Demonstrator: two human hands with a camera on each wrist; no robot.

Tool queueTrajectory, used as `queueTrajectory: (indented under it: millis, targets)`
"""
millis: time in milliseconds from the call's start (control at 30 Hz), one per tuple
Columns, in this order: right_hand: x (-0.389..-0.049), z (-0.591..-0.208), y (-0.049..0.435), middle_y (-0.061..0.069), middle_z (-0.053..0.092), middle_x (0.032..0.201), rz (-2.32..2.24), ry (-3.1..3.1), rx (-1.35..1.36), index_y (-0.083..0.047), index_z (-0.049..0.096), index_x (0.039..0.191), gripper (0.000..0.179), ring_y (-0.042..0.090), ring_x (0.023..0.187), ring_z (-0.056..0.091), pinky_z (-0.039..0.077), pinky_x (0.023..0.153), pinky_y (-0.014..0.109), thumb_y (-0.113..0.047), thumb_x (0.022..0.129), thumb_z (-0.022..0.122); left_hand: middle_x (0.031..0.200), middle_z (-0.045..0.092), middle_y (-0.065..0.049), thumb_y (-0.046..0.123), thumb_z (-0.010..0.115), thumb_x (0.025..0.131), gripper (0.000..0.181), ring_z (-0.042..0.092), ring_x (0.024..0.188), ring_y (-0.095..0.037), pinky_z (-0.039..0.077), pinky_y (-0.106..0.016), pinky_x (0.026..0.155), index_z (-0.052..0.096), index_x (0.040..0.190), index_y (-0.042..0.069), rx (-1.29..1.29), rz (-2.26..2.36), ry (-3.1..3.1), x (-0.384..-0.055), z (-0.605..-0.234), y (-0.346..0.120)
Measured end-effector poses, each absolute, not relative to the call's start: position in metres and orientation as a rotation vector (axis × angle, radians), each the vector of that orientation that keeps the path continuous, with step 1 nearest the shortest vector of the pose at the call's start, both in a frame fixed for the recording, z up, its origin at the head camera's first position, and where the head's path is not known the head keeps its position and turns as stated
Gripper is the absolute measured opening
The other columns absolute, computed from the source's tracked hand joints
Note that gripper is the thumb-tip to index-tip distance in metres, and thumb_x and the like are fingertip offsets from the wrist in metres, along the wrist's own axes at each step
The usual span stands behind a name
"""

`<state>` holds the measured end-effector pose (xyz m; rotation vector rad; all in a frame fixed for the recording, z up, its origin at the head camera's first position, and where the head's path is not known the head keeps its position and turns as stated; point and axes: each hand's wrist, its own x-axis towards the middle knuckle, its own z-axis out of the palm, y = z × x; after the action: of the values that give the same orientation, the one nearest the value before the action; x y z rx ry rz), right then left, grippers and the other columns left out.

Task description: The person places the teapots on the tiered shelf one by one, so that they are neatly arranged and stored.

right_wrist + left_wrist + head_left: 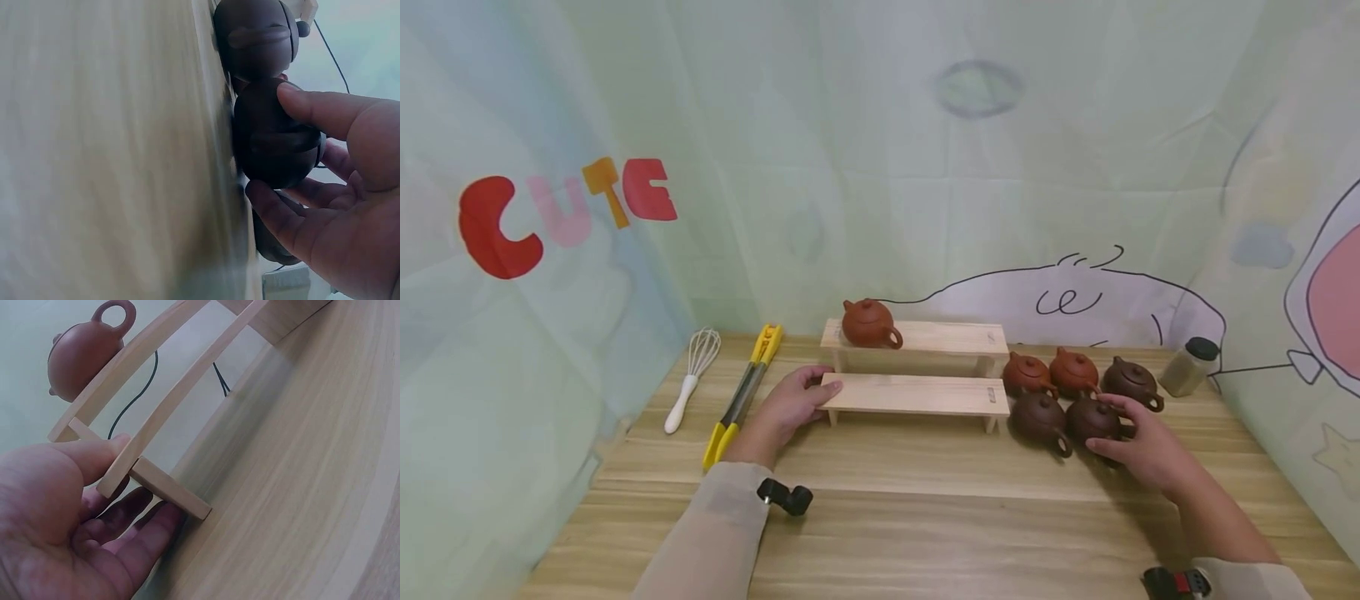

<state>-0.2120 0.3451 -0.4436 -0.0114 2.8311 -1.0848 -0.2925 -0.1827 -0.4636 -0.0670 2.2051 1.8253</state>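
Observation:
My left hand (793,406) holds the left end of the front wooden riser (917,394), thumb on its top and fingers curled under beside the leg, as the left wrist view shows. A reddish-brown teapot (867,323) sits on the left part of the rear wooden riser (955,336). With thumb and fingers on opposite sides, my right hand (1150,446) grips a dark brown teapot (275,137) on the table. Another dark teapot (1037,419) stands just left of it. Behind are two reddish teapots (1073,371) and a third dark teapot (1131,383).
A whisk (694,379) and yellow-and-grey tongs (742,396) lie on the table's left side. At the back right stands a jar with a black lid (1190,367). Printed cloth (850,167) hangs behind and along both sides of the wooden table (925,533).

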Motion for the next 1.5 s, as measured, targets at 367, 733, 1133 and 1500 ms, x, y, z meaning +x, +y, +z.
queueTrajectory:
  millis: [367, 733, 1133, 1500]
  targets:
    - [-0.204, -0.424, 0.338, 0.034, 0.042, 0.161, -1.231, 2.874, -0.031, -0.005, 0.034, 0.165, 0.091, 0.056, 0.142, 0.051, 0.06, 0.086, 0.027, -0.038, 0.095, 0.083, 0.169, 0.037, -0.023, 0.026, 0.067, 0.108, 0.061, 0.059, 0.137, -0.036, 0.056, -0.052, 0.112, 0.044, 0.158, 0.001, -0.074, 1.819, 2.205, -0.292, -0.467, -0.18]
    - [-0.194, -0.396, 0.278, 0.025, 0.043, 0.163, -1.457, 2.753, -0.166, -0.017, 0.033, 0.168, 0.086, 0.049, 0.138, 0.057, 0.061, 0.087, 0.024, -0.031, 0.098, 0.081, 0.165, 0.044, -0.021, 0.03, 0.067, 0.108, 0.061, 0.059, 0.139, -0.036, 0.053, -0.053, 0.116, 0.044, 0.158, 0.004, -0.075, 1.817, 2.207, -0.293, -0.467, -0.179]
    - [-0.226, -0.378, 0.209, 0.016, 0.057, 0.155, -1.407, 2.746, -0.407, -0.024, 0.043, 0.164, 0.081, 0.038, 0.14, 0.059, 0.051, 0.114, 0.055, -0.033, 0.095, 0.084, 0.169, 0.038, -0.02, 0.028, 0.067, 0.107, 0.059, 0.059, 0.138, -0.035, 0.055, -0.051, 0.115, 0.046, 0.158, 0.005, -0.096, 1.798, 2.243, -0.295, -0.467, -0.181]
    - [-0.285, -0.359, 0.155, 0.011, 0.05, 0.162, -1.406, 2.623, -0.42, -0.026, 0.042, 0.163, 0.079, 0.04, 0.147, 0.053, 0.062, 0.103, 0.052, -0.027, 0.095, 0.083, 0.165, 0.042, -0.021, 0.027, 0.067, 0.107, 0.059, 0.059, 0.137, -0.035, 0.055, -0.051, 0.115, 0.046, 0.158, 0.005, -0.097, 1.794, 2.238, -0.293, -0.464, -0.183]
